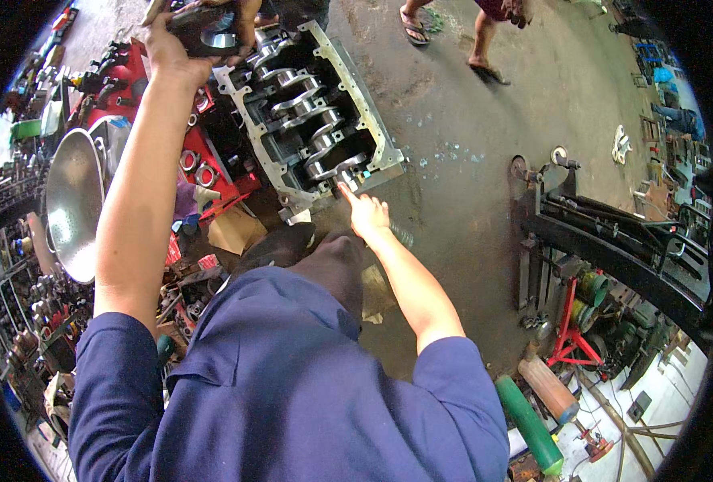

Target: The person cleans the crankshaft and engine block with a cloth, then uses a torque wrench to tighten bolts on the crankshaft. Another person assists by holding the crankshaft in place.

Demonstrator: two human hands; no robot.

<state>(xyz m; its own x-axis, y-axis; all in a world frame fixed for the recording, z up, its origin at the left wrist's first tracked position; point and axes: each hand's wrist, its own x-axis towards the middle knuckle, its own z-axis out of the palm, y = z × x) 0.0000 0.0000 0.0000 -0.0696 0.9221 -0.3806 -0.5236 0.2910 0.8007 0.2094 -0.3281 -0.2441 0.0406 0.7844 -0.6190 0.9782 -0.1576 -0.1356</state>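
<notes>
My left hand (166, 48) is raised at the top left, its fingers against the edge of a dark part (192, 30) with a shiny round metal opening. Another person's hand (248, 22) is on the far side of the same part. Below and to the right lies an engine block (348, 76), open side up, with a bright crankshaft (304, 104) along its middle. At the block's near end my right hand (370, 215) stretches out its index finger, the tip at the end of the crankshaft. The other fingers are loosely bent, and I see nothing in them.
A red tray (209, 153) with metal rings adjoins the block's left side. Left of it stands a large metal bowl (75, 205). A black wheeled hoist (613, 249), a red stand (572, 333) and a green cylinder (531, 426) occupy the right. Another person's sandalled foot (415, 26) is ahead.
</notes>
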